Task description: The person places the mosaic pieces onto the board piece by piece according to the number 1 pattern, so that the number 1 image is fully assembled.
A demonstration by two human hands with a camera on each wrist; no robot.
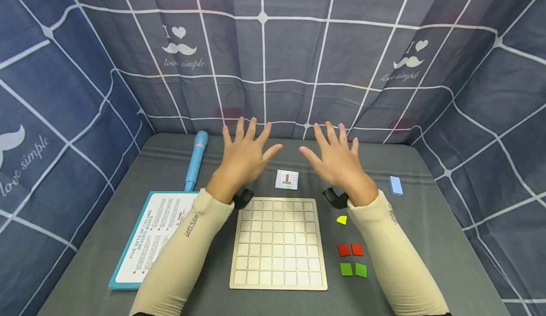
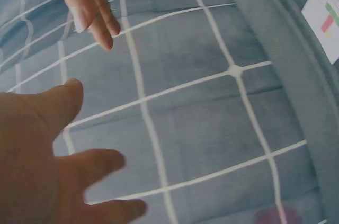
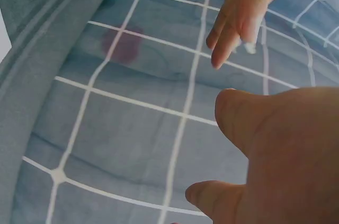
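Both hands are held out over the far part of the table with fingers spread and nothing in them. My left hand (image 1: 244, 157) is left of a small pattern card (image 1: 287, 179), which bears a printed grid with coloured squares. On the card's other side is my right hand (image 1: 337, 159), its thumb pointing inward. Below the hands lies a wooden grid board (image 1: 278, 243) of square cells. Right of the board are a yellow rounded piece (image 1: 341, 220), two red squares (image 1: 343, 250) and two green squares (image 1: 346, 269). In the left wrist view the card (image 2: 324, 20) shows at the right edge.
A booklet (image 1: 149, 240) with a teal border lies at the left, partly under the left sleeve. Behind it is a blue microphone-shaped object (image 1: 196, 161). A light blue block (image 1: 395, 185) sits at the right. Grid-patterned curtains (image 1: 290, 55) enclose the back and sides.
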